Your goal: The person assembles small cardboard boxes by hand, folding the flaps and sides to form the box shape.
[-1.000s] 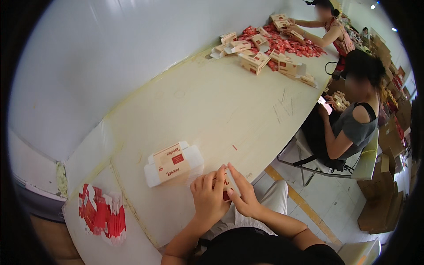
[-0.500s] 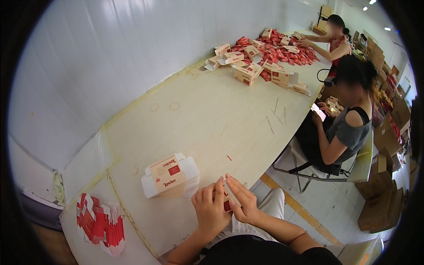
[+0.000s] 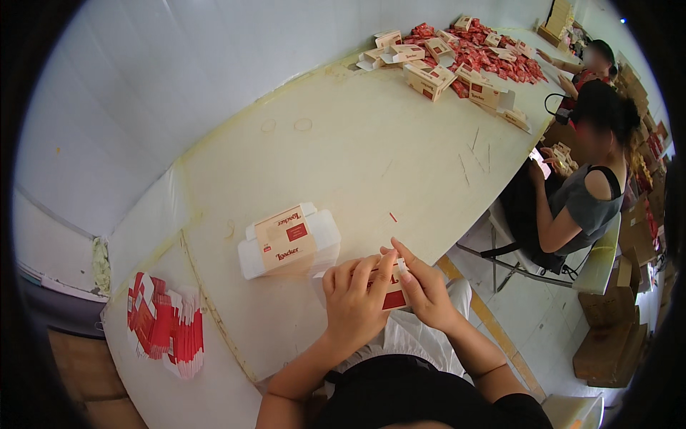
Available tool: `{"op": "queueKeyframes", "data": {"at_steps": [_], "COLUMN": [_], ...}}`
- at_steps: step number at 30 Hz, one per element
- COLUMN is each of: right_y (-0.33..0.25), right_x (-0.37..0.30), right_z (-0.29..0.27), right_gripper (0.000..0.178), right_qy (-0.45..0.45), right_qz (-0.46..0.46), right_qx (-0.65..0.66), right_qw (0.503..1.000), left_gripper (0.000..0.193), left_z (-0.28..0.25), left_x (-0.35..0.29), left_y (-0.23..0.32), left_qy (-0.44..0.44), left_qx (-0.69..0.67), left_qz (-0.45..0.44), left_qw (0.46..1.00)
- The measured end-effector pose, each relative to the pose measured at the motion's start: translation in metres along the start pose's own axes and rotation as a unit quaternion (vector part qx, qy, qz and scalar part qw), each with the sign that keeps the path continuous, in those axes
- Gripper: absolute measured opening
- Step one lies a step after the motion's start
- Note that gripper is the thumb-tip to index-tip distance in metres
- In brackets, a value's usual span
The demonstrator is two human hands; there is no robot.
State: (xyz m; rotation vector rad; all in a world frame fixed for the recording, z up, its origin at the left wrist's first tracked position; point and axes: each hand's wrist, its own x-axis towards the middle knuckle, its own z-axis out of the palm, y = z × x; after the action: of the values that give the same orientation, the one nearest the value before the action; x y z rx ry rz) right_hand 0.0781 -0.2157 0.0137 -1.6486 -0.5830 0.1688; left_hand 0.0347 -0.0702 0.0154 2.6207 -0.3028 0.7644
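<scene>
Both hands are at the near edge of the table, closed around a small cream and red carton (image 3: 394, 299). My left hand (image 3: 359, 294) wraps its left side, with the fingers over the top. My right hand (image 3: 426, 289) grips the right end, thumb near a white flap. My palms and fingers hide much of the carton. Just beyond my left hand lies a stack of flat cream cartons (image 3: 284, 242) with white flaps.
Red and white flat cartons (image 3: 166, 325) lie at the left. Red packets (image 3: 471, 53) and open cream cartons (image 3: 429, 80) are heaped at the far end. On the right a seated person (image 3: 582, 207) holds a phone; another person (image 3: 597, 64) is beyond. Brown boxes (image 3: 607, 336) stand behind.
The view has shifted, so the table's things sit differently in it. My hands have turned the carton, and more of its red face and a white flap now show.
</scene>
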Motion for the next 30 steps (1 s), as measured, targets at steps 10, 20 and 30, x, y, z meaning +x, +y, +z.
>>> {"op": "queueKeyframes", "data": {"at_steps": [10,20,30], "right_y": [-0.003,0.024,0.019], "right_x": [-0.004,-0.01,-0.012], "right_z": [-0.012,0.001,0.006], "right_gripper": [0.043,0.054,0.066], "right_qy": [-0.013,-0.017,-0.019], "right_qz": [0.01,-0.041,-0.043], "right_qx": [-0.039,0.013,-0.135], "right_qw": [0.999,0.999,0.99], "left_gripper": [0.063,0.065,0.066], "left_z": [0.001,0.005,0.03], "left_x": [0.003,0.004,-0.015], "left_y": [0.0,0.004,0.006], "left_qy": [-0.013,-0.029,0.002], "left_qx": [0.013,-0.02,-0.012], "left_qz": [0.03,-0.008,-0.039], "left_qw": [0.999,0.999,0.999]}}
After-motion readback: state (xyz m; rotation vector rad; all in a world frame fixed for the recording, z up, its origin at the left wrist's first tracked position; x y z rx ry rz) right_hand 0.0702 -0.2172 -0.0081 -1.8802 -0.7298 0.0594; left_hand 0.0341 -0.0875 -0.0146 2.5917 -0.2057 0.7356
